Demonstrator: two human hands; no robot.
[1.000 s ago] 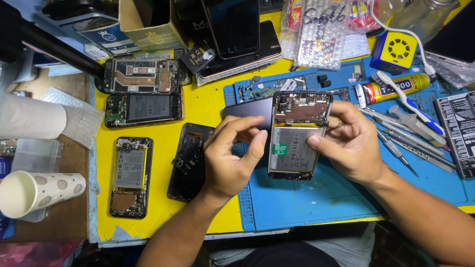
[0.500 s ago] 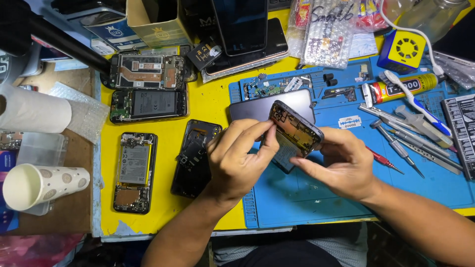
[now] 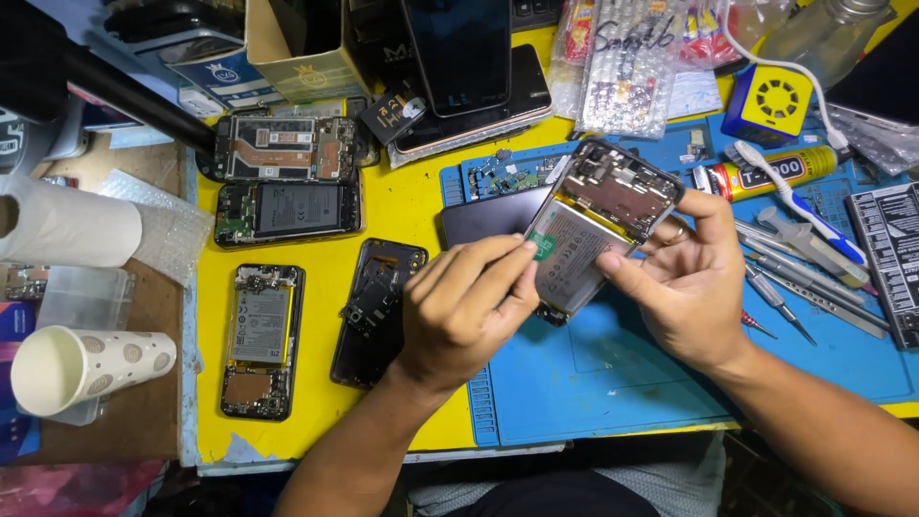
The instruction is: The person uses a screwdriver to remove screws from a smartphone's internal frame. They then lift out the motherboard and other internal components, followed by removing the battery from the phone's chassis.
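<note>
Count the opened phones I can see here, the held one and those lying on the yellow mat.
Held in both hands: 1, the opened phone, left hand, right hand.
Lying on the yellow mat: 4 opened phones.
Total: 5.

Blue mat on yellow tabletop; white paper cup has tan dots.

A yellow-topped bench is carrying a blue mat along its near right edge. Three opened phones are lying toward its left edge, a glue tube and screwdrivers toward its right edge.
</note>
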